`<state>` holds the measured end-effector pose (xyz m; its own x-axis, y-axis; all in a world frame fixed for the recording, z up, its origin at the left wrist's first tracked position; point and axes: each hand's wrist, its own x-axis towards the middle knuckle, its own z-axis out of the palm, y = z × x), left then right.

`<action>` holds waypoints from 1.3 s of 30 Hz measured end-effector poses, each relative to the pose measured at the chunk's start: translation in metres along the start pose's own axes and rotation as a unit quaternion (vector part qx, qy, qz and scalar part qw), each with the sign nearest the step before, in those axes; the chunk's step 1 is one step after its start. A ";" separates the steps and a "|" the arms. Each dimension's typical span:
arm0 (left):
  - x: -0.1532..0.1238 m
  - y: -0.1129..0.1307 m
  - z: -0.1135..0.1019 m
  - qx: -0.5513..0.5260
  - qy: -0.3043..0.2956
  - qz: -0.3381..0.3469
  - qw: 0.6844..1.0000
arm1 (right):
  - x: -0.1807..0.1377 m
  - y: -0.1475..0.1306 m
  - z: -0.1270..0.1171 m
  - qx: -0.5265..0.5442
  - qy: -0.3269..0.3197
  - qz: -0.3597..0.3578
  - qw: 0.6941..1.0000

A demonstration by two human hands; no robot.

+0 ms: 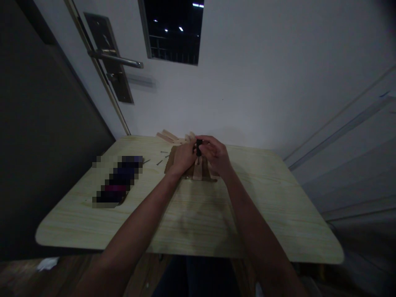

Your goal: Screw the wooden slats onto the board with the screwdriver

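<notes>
Both my hands meet at the far middle of a pale wooden table (262,214). My right hand (216,156) is closed round a small black tool handle (199,146), held upright over a wooden piece (198,169) made of short boards. My left hand (182,159) rests on the left part of that wooden piece, fingers curled against it near the tool. The tool's tip is hidden between my hands.
More short wooden slats (168,136) lie behind the hands at the table's far edge. A few small nails (159,162) lie left of the wooden piece. A blurred dark object (119,181) lies on the left. A door with a metal handle (116,60) stands behind.
</notes>
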<state>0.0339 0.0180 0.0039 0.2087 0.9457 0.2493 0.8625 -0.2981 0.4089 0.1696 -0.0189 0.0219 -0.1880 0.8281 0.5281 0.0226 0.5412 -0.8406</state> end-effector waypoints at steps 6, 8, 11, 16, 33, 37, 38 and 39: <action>0.001 0.000 0.000 0.012 -0.009 -0.003 1.000 | 0.000 -0.005 0.001 -0.042 0.032 0.009 0.999; 0.001 0.000 0.000 0.019 -0.010 -0.005 1.000 | 0.001 -0.007 0.001 -0.053 0.025 0.000 0.998; 0.001 0.000 -0.001 0.028 -0.009 -0.003 1.000 | 0.002 -0.010 0.001 -0.067 0.022 -0.014 0.997; -0.003 0.004 -0.005 0.011 0.002 0.006 1.000 | 0.002 -0.011 0.001 -0.062 0.073 -0.005 0.995; 0.001 0.001 0.001 0.035 0.005 -0.003 0.999 | 0.000 -0.016 0.017 -0.266 0.061 -0.112 0.955; 0.002 0.000 0.004 0.040 0.008 -0.018 0.999 | -0.002 -0.018 0.024 -0.287 0.059 -0.122 0.948; 0.002 0.000 0.004 0.041 0.009 -0.018 0.999 | -0.002 -0.018 0.025 -0.285 0.063 -0.120 0.949; 0.002 0.000 0.003 0.041 0.011 -0.018 0.999 | -0.002 -0.017 0.025 -0.280 0.068 -0.118 0.950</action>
<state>0.0362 0.0199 0.0015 0.1669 0.9526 0.2542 0.9047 -0.2505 0.3445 0.1449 -0.0333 0.0326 -0.1244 0.6643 0.7370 0.5221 0.6755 -0.5207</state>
